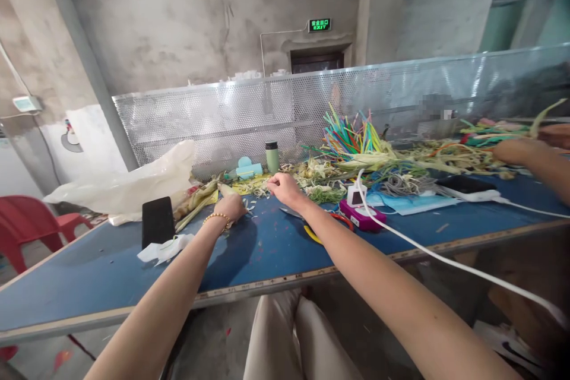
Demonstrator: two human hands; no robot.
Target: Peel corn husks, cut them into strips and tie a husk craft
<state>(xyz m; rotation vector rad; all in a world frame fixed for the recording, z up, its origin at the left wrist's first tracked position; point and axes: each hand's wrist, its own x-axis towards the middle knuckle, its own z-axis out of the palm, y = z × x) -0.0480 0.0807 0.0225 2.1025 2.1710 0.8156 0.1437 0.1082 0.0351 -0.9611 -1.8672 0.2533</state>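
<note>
My left hand (231, 204), with a beaded bracelet at the wrist, is at the end of a bundle of pale dried plant strips (196, 203). Its fingers are curled down and partly hidden; whatever they grip cannot be made out. My right hand (285, 189) is raised a little over the table, thumb and fingers pinched together. Anything in that pinch is too small to name. Small pale scraps (252, 206) lie between the two hands. Scissors (312, 233) with yellow and red handles rest partly hidden under my right forearm.
On the blue table (111, 285) are a black phone (158, 221), white tissue (165, 249), green bottle (272, 157), purple power block (361, 215) and coloured stems (351, 136). A white cable (427, 248) crosses my right side. Another person's hands (521, 150) work at far right.
</note>
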